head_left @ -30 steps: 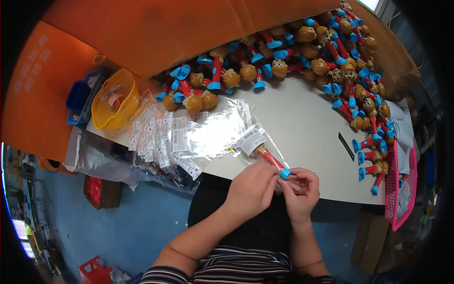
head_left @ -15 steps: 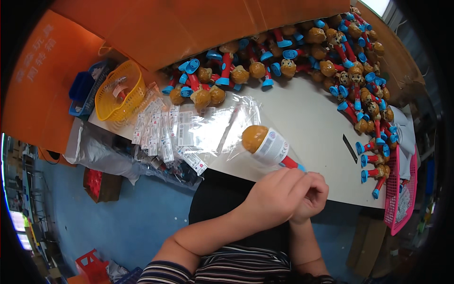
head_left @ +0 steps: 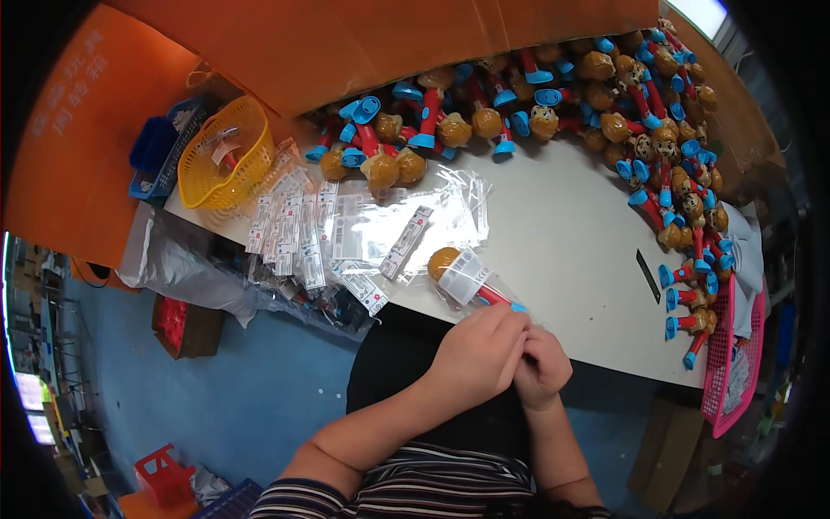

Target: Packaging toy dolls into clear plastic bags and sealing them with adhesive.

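Observation:
A toy figure [head_left: 443, 262] with a round brown head, red body and blue feet lies inside a clear plastic bag with a white label [head_left: 464, 277] over it. Its head points away from me to the left, resting near the table's front edge. At the foot end my left hand [head_left: 481, 353] is closed, fingers pinched on the bag's end. My right hand [head_left: 543, 365] is curled close against it, also closed at the bag's end; the exact grip is hidden. Beyond the figure lie flat clear bags [head_left: 450, 195] and a printed paper strip [head_left: 406, 244].
Many similar figures [head_left: 380, 164] are heaped along the back and right of the white table [head_left: 553, 216]. At left stand a yellow basket [head_left: 194, 177], a blue basket [head_left: 145, 186] and fanned printed strips [head_left: 285, 229]. A pink basket [head_left: 720, 381] and black strip [head_left: 648, 275] are at right.
Both hands have moved left and slightly down with the bagged figure, which now lies lower on the table. The printed strip beyond it shows more fully.

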